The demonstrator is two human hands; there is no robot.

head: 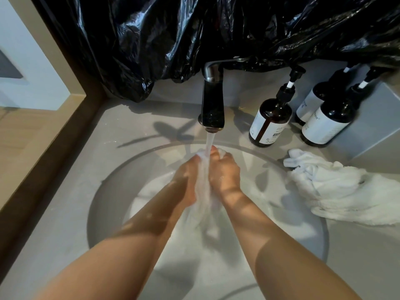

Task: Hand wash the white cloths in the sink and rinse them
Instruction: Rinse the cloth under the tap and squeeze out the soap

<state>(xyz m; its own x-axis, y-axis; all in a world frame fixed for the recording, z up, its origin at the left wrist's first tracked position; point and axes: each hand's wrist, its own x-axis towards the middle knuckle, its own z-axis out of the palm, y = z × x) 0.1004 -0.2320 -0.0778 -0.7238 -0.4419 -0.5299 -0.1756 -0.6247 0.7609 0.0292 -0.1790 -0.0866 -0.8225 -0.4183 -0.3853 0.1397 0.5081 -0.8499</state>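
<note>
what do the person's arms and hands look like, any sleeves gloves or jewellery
Bare arms all the way to the frame edge: no sleeves in view and no gloves. Neither the left hand nor the right hand shows a ring, watch or bracelet.

Just right of the dark metal tap, the nearest dark glass pump bottle has a white label with blurred, unreadable print. Farther right, a second dark pump bottle shows label letters ending "ster". The third bottle behind it is illegible.
</note>
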